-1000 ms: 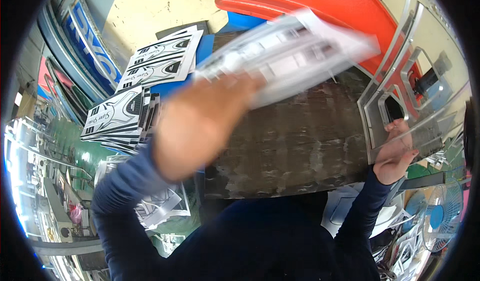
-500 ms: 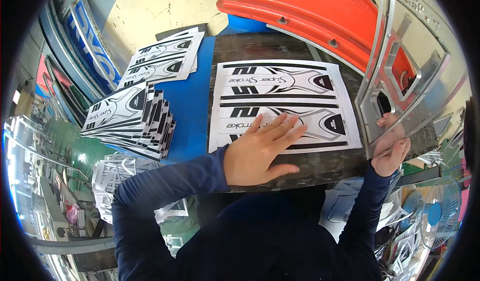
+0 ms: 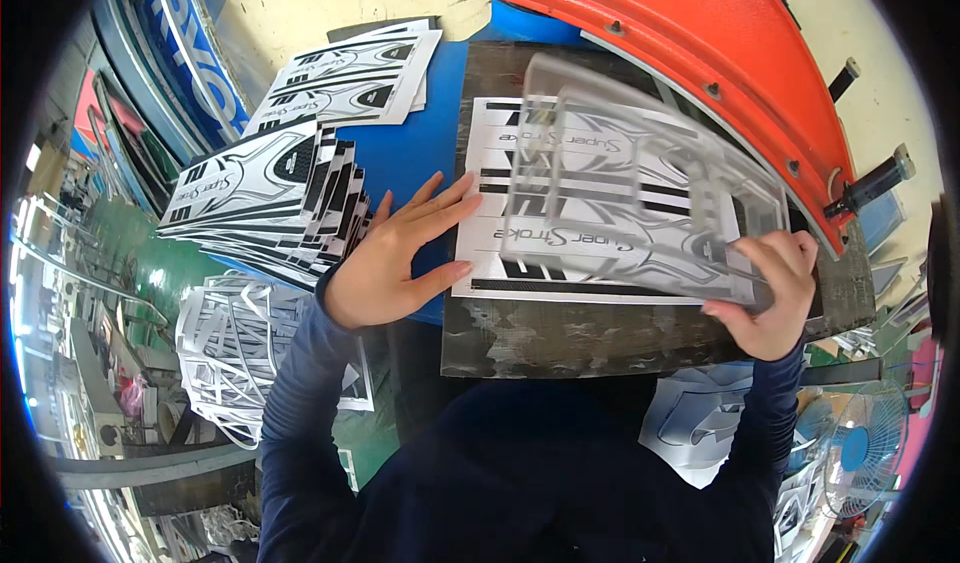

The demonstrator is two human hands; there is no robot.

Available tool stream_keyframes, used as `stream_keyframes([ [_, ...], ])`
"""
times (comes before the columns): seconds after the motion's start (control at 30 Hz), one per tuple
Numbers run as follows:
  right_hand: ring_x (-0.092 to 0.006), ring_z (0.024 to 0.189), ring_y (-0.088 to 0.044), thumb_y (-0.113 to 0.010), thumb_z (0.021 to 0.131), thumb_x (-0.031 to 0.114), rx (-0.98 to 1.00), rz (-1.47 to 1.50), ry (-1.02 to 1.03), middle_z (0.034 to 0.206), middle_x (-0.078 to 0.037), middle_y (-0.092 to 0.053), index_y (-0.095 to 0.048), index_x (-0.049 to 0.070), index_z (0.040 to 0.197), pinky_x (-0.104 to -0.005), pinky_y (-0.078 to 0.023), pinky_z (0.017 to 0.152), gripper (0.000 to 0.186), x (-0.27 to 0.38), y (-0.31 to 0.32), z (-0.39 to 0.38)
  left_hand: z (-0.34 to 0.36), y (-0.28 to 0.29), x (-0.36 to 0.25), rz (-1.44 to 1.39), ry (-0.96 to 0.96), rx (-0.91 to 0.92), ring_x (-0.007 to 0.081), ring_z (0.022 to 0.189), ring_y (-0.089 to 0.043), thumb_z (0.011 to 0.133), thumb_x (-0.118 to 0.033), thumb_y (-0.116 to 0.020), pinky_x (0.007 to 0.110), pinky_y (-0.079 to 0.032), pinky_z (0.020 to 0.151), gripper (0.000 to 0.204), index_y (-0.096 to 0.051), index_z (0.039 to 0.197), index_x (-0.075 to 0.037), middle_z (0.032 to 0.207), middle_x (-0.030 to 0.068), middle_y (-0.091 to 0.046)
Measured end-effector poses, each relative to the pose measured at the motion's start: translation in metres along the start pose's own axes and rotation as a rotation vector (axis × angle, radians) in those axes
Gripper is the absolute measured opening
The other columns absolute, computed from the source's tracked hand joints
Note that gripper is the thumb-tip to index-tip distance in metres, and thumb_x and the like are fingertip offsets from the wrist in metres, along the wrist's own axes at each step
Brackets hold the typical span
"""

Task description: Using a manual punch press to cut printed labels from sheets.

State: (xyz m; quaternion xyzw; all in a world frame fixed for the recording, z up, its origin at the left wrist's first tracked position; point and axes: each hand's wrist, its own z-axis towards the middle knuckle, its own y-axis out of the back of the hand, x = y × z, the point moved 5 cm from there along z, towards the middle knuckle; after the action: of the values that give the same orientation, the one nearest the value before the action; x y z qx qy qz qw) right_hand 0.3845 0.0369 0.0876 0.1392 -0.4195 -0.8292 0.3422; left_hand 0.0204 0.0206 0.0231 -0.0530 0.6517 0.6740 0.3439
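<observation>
The printed sheet (image 3: 488,225) lay on the dark board (image 3: 600,345), partly covered by the blurred clear frame (image 3: 612,176). The right hand (image 3: 765,298) had its grip pinching the frame's near right corner; the left hand (image 3: 395,253), grip spread, reached the sheet's left edge. Stacked sheets (image 3: 240,183) crowded its left; a red machine part (image 3: 740,43) curved behind the board.

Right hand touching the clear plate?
Touching. The head view shows the right hand gripping the clear plate at its near right corner.
</observation>
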Motion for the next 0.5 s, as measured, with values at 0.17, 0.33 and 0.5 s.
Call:
stream_keyframes([
  [0.17,-0.0248,0.081,-0.057,-0.088,0.056,0.053,0.089,0.013,0.095,0.088,-0.006,-0.061,-0.07,0.006,0.098,-0.0432,-0.033,0.091,0.066,0.023,-0.027,0.006,-0.009,0.002,0.011,-0.438,0.031,-0.163,0.0358,0.152,-0.02,0.099,-0.044,-0.052,0.047,-0.011,0.122,0.078,-0.027,0.154,0.005,0.162,0.0198,-0.028],
  [0.33,-0.023,0.08,-0.057,-0.088,0.057,0.054,0.14,0.02,0.126,0.087,-0.005,-0.06,-0.07,0.007,0.097,-0.0429,-0.031,0.091,0.065,0.034,-0.04,0.006,-0.019,-0.001,0.01,-0.317,-0.129,-0.074,0.04,0.153,-0.015,0.076,-0.048,-0.081,0.056,-0.011,0.119,0.109,-0.025,0.157,-0.002,0.163,0.0191,-0.025],
  [0.5,-0.0229,0.08,-0.057,-0.089,0.058,0.054,0.159,0.011,0.109,0.086,-0.004,-0.058,-0.069,0.006,0.096,-0.0428,-0.03,0.091,0.064,0.038,-0.047,0.007,-0.021,0.0,0.01,-0.23,-0.097,-0.102,0.0371,0.151,-0.024,0.065,-0.035,-0.091,0.057,-0.013,0.12,0.112,-0.032,0.154,-0.001,0.161,0.0187,-0.03],
])
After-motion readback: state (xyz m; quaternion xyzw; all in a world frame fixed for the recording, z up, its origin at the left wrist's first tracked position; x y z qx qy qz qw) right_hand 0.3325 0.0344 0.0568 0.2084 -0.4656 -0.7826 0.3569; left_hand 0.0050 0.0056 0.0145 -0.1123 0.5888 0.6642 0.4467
